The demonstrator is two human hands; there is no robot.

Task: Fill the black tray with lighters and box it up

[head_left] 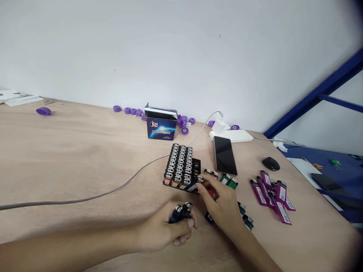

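1. Left hand (170, 231): closed around two dark lighters (185, 212), just off the tray's front edge.
2. Right hand (222, 202): finger and thumb narrowed on one lighter (200, 179) at the tray's front right corner.
3. Tray (196, 164): on the table (85, 158), bearing columns of upright lighters.
4. Box (161, 129): behind the tray, near the table's back edge.
5. Purple lighters (259, 194): heaped near the table's right edge.
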